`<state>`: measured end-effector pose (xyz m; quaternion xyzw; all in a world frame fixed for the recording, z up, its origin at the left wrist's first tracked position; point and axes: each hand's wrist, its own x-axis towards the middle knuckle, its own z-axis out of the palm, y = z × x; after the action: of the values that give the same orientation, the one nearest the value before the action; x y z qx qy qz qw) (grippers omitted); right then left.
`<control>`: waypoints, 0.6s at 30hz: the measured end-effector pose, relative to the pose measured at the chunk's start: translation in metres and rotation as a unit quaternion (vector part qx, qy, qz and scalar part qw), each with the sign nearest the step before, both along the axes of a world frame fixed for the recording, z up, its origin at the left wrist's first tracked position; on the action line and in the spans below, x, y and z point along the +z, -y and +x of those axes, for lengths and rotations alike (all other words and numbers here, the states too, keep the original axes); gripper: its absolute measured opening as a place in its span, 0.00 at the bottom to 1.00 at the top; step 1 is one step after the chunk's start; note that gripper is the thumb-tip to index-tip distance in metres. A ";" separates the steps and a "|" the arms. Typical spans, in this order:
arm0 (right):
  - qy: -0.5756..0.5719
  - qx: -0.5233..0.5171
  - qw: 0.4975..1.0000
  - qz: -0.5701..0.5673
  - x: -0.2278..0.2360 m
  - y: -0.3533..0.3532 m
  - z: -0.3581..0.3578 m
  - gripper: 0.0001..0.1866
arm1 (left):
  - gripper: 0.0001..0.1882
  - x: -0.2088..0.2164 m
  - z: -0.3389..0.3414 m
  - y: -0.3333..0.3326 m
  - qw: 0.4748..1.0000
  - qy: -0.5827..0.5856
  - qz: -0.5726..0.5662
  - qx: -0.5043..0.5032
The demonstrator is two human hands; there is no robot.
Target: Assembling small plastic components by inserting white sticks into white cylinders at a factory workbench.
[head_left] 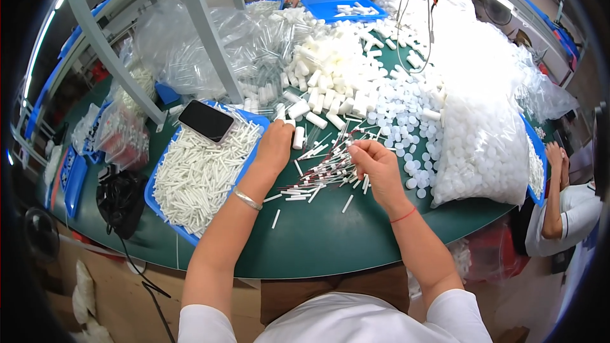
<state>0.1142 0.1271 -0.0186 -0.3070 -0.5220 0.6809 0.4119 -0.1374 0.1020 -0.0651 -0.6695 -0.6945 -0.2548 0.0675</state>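
My left hand (274, 145) reaches over the right rim of a blue tray, its fingers closed around a white foam-like cylinder (290, 123). Another short white cylinder (298, 138) stands beside its fingertips. To the right, my right hand (376, 166) is pinched, thumb against forefinger; what lies between them is too small to make out. Between and below the hands, a loose bundle of thin dark-red leads with white ends (318, 176) spreads on the green table (305, 241). A few slim white tubes (276, 218) lie scattered near it.
The blue tray (150, 198) holds slim white tubes, with a phone (206, 121) on top. White cylinders (324, 73) heap behind my hands; translucent caps (397, 124) and a full plastic bag (480, 152) lie right. A grey post (210, 32) rises left. Co-workers sit opposite and at right.
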 end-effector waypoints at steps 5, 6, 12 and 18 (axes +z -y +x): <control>0.070 -0.043 0.987 0.138 -0.013 0.006 -0.004 0.07 | 0.14 0.029 0.020 0.018 0.870 0.488 -0.076 0.003; 0.087 -0.041 0.979 0.181 -0.011 0.008 -0.004 0.07 | 0.18 0.033 0.029 0.027 0.793 0.604 -0.082 -0.031; 0.119 -0.036 0.959 0.253 -0.015 0.012 -0.007 0.07 | 0.18 0.041 0.057 0.055 0.604 0.790 -0.077 -0.076; 0.140 -0.049 0.957 0.251 -0.016 0.012 -0.007 0.06 | 0.17 0.037 0.057 0.061 0.602 0.790 -0.075 -0.085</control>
<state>0.1072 0.1153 -0.0346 -0.3113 -0.7129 0.4573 0.4309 -0.0801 0.0413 -0.0284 -0.2658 -0.4340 -0.6361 -0.5800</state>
